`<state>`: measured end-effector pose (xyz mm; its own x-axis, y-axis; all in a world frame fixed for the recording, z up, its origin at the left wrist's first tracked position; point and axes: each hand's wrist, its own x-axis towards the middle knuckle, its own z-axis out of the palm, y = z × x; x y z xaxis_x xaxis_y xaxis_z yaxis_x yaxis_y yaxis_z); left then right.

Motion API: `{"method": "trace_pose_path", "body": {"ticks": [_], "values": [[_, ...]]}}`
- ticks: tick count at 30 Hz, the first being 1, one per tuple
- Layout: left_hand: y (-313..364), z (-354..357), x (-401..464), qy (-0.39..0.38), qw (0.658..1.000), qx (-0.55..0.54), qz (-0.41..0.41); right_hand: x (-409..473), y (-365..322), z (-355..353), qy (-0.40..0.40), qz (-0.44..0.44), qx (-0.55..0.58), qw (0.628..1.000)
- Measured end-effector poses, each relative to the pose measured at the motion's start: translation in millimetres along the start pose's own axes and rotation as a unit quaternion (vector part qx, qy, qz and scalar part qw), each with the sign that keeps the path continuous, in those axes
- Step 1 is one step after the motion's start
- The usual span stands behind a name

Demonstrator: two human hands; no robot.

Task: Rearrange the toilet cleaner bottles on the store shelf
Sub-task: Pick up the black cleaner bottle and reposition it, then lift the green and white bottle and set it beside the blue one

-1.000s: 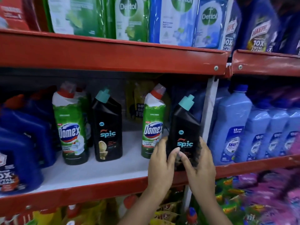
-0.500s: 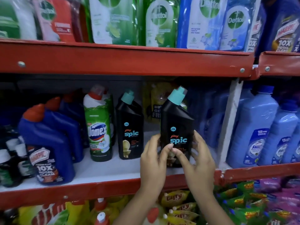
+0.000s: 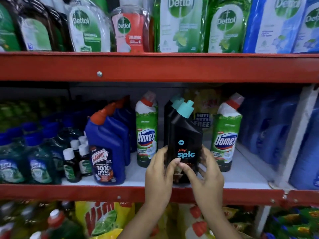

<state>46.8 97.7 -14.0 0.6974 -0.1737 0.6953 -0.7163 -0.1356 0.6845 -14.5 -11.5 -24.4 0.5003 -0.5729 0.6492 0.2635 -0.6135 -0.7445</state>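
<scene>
- Here, both hands hold a black plastic Spic bottle with a teal cap (image 3: 185, 145) in the middle of the frame.
- The left hand (image 3: 159, 175) wraps its left side; the right hand (image 3: 207, 175) wraps its right side.
- The bottle is low over the white shelf with a red edge (image 3: 241, 194).
- Another black Spic bottle (image 3: 168, 121) is just behind it.
- A green Domex bottle (image 3: 146, 135) stands left, another green Domex bottle (image 3: 225, 138) right.
</scene>
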Motion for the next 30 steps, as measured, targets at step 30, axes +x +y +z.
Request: {"method": "trace_pose_path", "body": {"ticks": [30], "values": [[48.4,153.4,16.7,-0.097,0.982,-0.144,-0.080,86.8,68.8,-86.4,0.032,0.060,0.056,0.996]]}}
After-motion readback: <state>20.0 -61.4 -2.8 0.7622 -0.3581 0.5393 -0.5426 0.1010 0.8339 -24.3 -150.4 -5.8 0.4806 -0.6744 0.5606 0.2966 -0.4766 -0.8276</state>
